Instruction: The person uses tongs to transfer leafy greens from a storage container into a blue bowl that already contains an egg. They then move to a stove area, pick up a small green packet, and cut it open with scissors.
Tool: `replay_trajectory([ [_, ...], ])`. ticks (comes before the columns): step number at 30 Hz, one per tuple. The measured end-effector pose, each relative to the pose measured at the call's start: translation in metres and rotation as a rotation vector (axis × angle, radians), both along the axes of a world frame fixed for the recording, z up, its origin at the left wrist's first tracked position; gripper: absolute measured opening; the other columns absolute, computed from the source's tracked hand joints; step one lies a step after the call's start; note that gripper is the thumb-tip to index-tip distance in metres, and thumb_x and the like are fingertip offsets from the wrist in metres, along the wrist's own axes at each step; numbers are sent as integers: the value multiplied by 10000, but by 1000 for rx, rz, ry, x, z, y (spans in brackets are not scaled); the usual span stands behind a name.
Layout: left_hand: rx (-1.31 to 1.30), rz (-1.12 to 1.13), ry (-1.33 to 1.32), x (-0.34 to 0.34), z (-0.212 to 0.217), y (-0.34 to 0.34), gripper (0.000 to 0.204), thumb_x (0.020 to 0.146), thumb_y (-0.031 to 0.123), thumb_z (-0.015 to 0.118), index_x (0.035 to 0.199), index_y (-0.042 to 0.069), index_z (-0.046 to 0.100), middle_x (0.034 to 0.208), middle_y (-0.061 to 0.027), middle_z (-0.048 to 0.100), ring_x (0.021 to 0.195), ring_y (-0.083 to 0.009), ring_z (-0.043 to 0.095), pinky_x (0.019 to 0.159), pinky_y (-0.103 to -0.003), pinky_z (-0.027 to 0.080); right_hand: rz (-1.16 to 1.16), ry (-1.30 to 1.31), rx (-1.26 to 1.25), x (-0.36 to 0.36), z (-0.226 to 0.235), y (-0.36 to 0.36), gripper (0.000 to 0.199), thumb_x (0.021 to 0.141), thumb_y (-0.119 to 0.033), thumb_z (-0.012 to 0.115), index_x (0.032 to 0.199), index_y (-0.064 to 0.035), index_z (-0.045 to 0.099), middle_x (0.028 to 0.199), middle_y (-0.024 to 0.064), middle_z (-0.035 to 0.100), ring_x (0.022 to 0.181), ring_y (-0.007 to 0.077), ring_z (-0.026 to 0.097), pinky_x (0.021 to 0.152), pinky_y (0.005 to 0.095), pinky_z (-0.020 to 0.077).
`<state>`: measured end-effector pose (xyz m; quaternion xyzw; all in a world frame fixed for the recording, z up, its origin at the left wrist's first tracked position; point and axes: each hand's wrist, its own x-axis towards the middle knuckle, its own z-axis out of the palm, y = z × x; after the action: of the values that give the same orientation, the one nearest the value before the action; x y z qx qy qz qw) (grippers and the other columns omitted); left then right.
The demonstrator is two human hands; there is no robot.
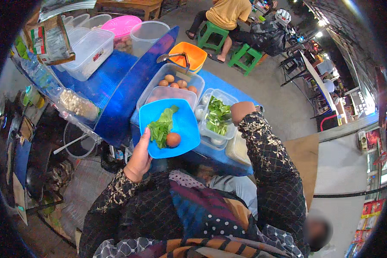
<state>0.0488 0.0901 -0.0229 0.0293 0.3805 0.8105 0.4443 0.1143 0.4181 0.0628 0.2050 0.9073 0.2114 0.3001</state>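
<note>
My left hand (139, 155) grips the near left rim of a square blue bowl (186, 112), thumb over the edge. Inside the bowl lie a leafy green (162, 127) and one brown egg (173, 139). My right hand (243, 112) is at the right edge of a clear plastic container (230, 130) of chopped greens (217, 112); its back shows and its fingers are hidden. Behind the bowl, several brown eggs (174, 85) sit in a clear tub (196, 78), partly covered by the bowl.
Orange bowls (193, 53) and a dark-handled utensil (170, 56) are behind the egg tub. A lidded container (238, 149) stands near the right edge of the blue table (241, 95). Leftward, a blue panel (133, 81) borders more tubs. A person (230, 15) sits beyond on a green stool (213, 35).
</note>
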Motion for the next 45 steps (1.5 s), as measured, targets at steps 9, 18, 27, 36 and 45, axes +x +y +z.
replay_trajectory([
  [9,-14,4,14,3,-1,-7,586,971,460,391,1370,33,357,1346,-118,472,1209,-241,495,1012,-388,418,2,173,18,-7,28,22,334,612,-215,732,921,-113,653,865,113,676,847,310,652,708,430,527],
  [18,-21,-26,-30,1,-11,-6,580,981,452,371,1389,41,331,1352,-108,465,1215,-215,489,999,-354,427,-42,97,-37,-4,52,7,470,604,-321,790,976,-80,635,894,136,666,876,316,639,760,430,509],
  [27,-30,-212,70,4,2,34,609,974,483,358,1387,35,339,1357,-109,464,1228,-233,475,1031,-388,393,-371,778,-730,61,50,-12,745,652,-489,777,1176,-8,556,991,153,646,918,255,613,841,334,457],
  [36,19,-584,129,43,18,136,537,1004,422,295,1360,28,373,1276,-112,514,1130,-195,546,930,-348,474,-688,1363,-1150,158,43,-72,743,692,-317,813,1249,35,470,1068,92,628,922,151,605,839,285,468],
  [45,-317,-624,1013,104,-37,224,586,984,438,283,1169,-74,499,1097,-312,572,1076,-444,520,936,-463,389,-783,1512,-709,228,2,-58,733,659,-366,809,1214,13,517,1046,111,630,899,171,610,801,300,477],
])
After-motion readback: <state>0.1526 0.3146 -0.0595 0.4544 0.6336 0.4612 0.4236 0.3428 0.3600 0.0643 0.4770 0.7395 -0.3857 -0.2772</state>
